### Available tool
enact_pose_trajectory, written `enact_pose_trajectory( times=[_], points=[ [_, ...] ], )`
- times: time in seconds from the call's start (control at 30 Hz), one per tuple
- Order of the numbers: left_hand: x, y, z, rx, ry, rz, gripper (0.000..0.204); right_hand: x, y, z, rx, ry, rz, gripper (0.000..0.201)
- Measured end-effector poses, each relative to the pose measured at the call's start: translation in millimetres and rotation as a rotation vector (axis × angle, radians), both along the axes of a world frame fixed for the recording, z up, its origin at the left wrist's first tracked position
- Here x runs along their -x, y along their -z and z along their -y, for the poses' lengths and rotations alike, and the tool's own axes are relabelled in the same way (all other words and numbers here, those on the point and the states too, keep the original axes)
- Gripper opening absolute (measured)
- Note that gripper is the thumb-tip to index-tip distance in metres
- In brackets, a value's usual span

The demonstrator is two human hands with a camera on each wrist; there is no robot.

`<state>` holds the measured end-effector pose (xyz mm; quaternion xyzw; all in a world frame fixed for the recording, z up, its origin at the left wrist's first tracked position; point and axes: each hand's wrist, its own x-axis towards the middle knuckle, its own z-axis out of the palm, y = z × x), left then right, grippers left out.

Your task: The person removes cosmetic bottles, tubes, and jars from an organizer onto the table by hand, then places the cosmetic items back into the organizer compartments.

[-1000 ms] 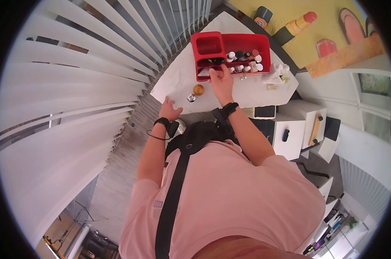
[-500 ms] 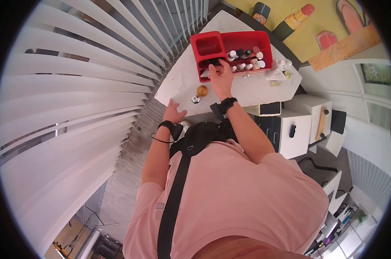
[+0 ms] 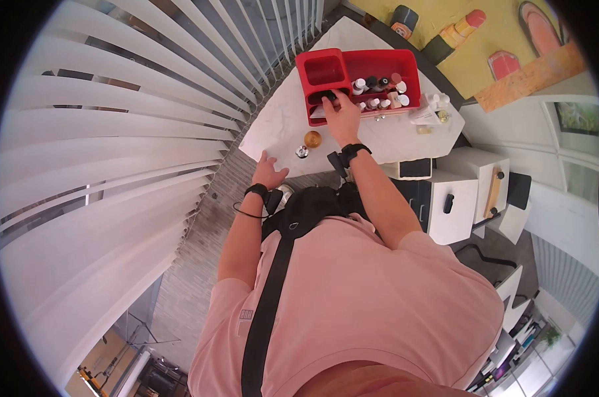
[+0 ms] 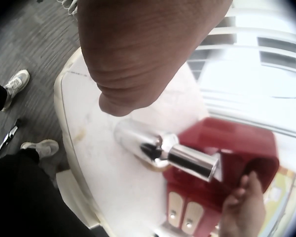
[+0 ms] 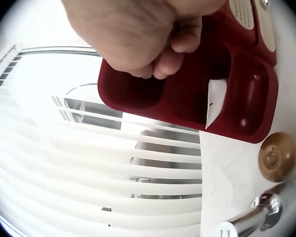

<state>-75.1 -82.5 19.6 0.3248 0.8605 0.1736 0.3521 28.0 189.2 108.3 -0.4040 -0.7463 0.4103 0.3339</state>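
My right hand (image 3: 343, 118) reaches into the left part of a red organizer (image 3: 415, 73), its fingertips around a small black object (image 3: 328, 96). What kind of object it is I cannot tell. In the right wrist view the fingers curl over a compartment and hide it; a white paper-like piece (image 5: 216, 101) stands in a neighbouring compartment. My left hand (image 3: 269, 173) rests at the table's near edge with loose fingers, holding nothing. Nearest to it are a shiny silver cylinder-shaped item (image 3: 302, 151) and a round golden-brown wooden item (image 3: 313, 139).
Several small bottles (image 3: 373, 104) with white and dark caps fill the organizer's right part. White items (image 3: 421, 115) stand to its right on the white marbled table (image 3: 379, 145). Vertical blinds (image 3: 180, 79) hang on the left; a white drawer unit (image 3: 453, 212) is at the right.
My right hand has shifted slightly and its fingers now close around the black object, which sits nearer the thumb. The left hand stays at the table edge.
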Motion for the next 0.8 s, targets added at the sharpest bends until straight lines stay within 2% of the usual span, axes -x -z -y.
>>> enact_pose_trajectory(
  times=[0.27, 0.4, 0.47, 0.8],
  points=[
    [-1.3, -1.6, -0.4, -0.005, 0.002, -0.009, 0.072, 1.1, -14.5, -8.6, 0.026, -0.035, 0.229, 0.042],
    [-1.8, 0.6, 1.6, -0.003, -0.005, -0.009, 0.072, 2.6, -9.4, -7.9, 0.020, -0.040, 0.228, 0.040],
    [-1.4, 0.8, 2.3, 0.008, -0.012, -0.012, 0.073, 2.6, -7.1, -7.1, -0.049, -0.016, 0.180, 0.037],
    [-2.1, 6.9, 1.8, 0.016, -0.020, -0.011, 0.073, -3.9, -14.0, -5.6, -0.018, -0.094, -0.019, 0.036]
  ],
)
